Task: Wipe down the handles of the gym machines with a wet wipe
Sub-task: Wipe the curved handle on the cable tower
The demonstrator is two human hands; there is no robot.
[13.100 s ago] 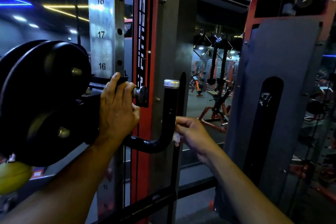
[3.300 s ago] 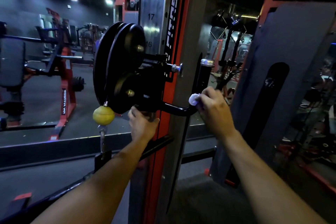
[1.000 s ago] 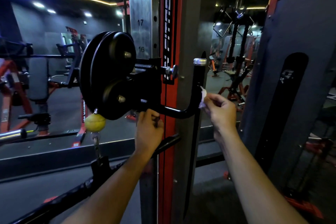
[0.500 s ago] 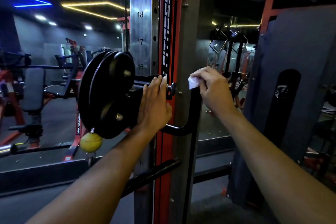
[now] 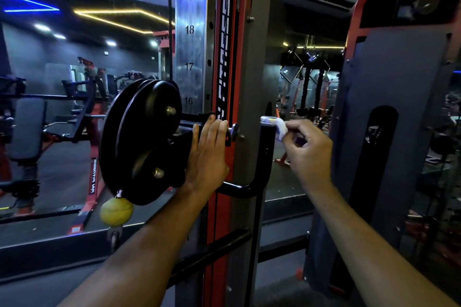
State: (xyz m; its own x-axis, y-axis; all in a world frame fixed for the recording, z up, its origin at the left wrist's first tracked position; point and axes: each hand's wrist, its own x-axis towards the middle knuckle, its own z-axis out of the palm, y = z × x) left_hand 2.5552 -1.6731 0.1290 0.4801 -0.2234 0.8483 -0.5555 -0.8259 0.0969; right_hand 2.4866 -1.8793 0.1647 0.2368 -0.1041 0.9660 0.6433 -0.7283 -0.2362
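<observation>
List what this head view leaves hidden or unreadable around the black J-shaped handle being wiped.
- Head view: most of the white wet wipe is bunched inside the right hand.
- The black J-shaped handle disappears behind the left hand where it joins the carriage.
- The red-and-black upright label is angled, its lettering partly unreadable.
- Wipe wetness: cannot tell.

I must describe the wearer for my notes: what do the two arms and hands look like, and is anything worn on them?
Both forearms are bare as far as the frame shows. The left hand and right hand carry no glove, watch, ring or band in view. No sleeve edge appears.
</observation>
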